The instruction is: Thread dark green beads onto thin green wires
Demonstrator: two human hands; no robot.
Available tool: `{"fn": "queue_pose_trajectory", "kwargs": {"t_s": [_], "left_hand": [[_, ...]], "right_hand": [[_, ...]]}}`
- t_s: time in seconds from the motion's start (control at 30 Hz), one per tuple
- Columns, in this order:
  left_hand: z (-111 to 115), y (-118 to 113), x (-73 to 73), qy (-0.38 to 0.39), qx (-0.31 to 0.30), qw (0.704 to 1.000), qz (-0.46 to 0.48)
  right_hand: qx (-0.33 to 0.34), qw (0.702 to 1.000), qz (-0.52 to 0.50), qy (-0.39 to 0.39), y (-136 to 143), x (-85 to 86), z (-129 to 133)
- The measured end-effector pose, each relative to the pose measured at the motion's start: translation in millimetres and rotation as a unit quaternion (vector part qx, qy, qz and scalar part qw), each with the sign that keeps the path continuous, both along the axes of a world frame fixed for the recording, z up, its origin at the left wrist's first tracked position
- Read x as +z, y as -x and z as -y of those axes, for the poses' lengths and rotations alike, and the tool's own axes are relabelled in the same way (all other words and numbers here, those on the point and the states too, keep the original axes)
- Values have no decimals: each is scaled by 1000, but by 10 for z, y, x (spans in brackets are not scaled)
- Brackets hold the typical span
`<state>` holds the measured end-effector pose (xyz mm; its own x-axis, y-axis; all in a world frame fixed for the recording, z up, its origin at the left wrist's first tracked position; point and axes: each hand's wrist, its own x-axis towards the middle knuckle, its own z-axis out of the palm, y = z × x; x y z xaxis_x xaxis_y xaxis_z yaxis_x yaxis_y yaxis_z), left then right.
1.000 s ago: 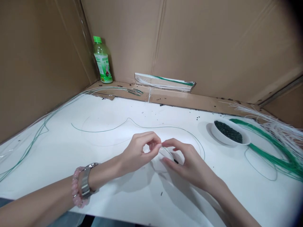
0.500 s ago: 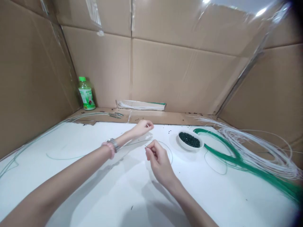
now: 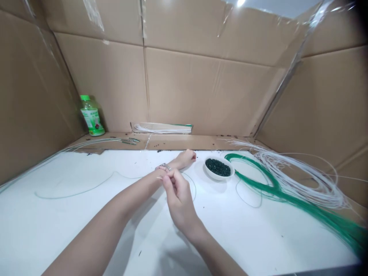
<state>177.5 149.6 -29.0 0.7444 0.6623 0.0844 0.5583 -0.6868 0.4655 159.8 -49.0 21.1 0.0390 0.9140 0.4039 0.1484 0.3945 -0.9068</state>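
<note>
My left hand [image 3: 186,159] reaches forward over the white table, left of a white bowl [image 3: 220,177] filled with small dark green beads [image 3: 217,167]. Its fingers are curled closed, and what they hold, if anything, is hidden. Nearer to me, my right hand [image 3: 178,197] pinches a thin strand, whose pale tip [image 3: 160,178] pokes out leftward from thumb and forefinger. That tip appears in front of my left wrist. A thin green strand [image 3: 86,190] runs across the table, passes behind my left arm and shows again as a curve right of my right hand.
At right lie a green strand bundle [image 3: 258,184] and a coil of white strands [image 3: 313,180]. More strands [image 3: 97,141] with dark ends lie at back left, near a green-capped bottle [image 3: 92,119]. Cardboard walls [image 3: 201,88] enclose the table. A slot [image 3: 162,128] holds white strands.
My left hand has moved right, closer to the bowl, and its fingers have curled in. My right hand stays pinched and now overlaps my left wrist in view. The camera has turned slightly right.
</note>
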Motion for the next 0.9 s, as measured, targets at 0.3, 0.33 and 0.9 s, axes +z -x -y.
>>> {"fn": "queue_pose_trajectory", "kwargs": {"t_s": [0.3, 0.33, 0.9], "left_hand": [[20, -46, -52, 14, 12, 998, 61], [24, -47, -47, 17, 13, 997, 76], [1304, 1641, 253, 324, 167, 790, 493]], "right_hand": [[20, 999, -29, 17, 12, 4, -19], [21, 999, -32, 14, 9, 10, -21], [-32, 999, 30, -5, -19, -45, -67]]}}
